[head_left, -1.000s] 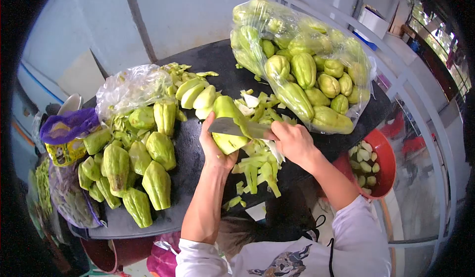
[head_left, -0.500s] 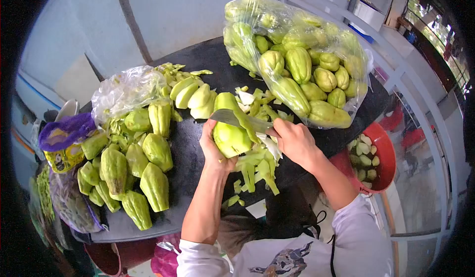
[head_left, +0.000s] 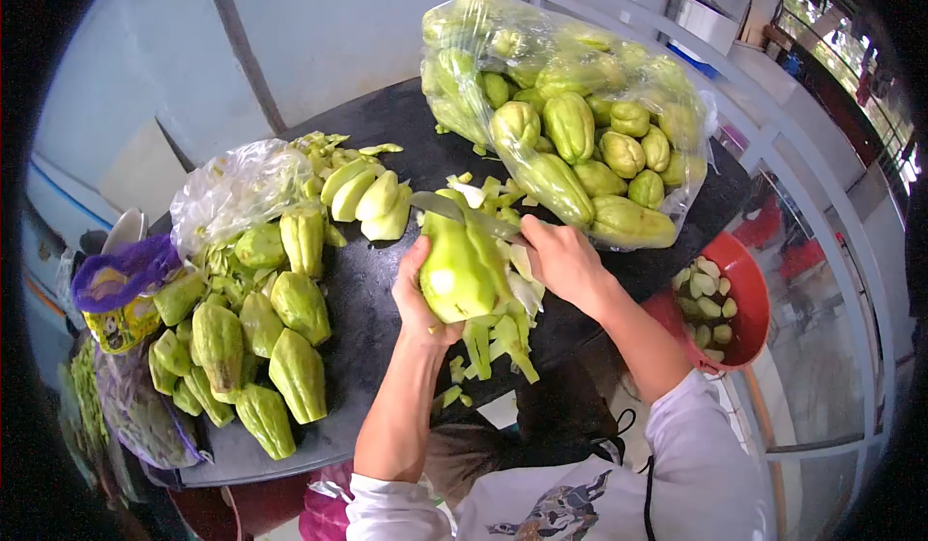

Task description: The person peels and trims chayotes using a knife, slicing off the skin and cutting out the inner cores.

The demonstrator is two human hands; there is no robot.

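My left hand (head_left: 418, 294) is closed around a pale green chayote (head_left: 456, 275), holding it up over the dark table. In my right hand (head_left: 564, 259) is a knife (head_left: 442, 204), its blade lying across the top of the chayote. A strip of peel hangs along the chayote's right side. Below and behind it, green peelings (head_left: 503, 343) are heaped on the table. Just beyond my left hand lie several smooth cut chayote pieces (head_left: 362, 193).
Whole chayotes (head_left: 217, 348) are piled at the left, beside a crumpled clear bag (head_left: 237, 193) and a purple mesh bag (head_left: 145, 396). A large clear bag of chayotes (head_left: 599, 178) lies at the back. A red bucket (head_left: 754, 309) with pale pieces stands right, near a metal railing (head_left: 773, 145).
The knife blade has moved up to the chayote's far end, and the chayote has turned in my left hand. The whole view has shifted slightly.
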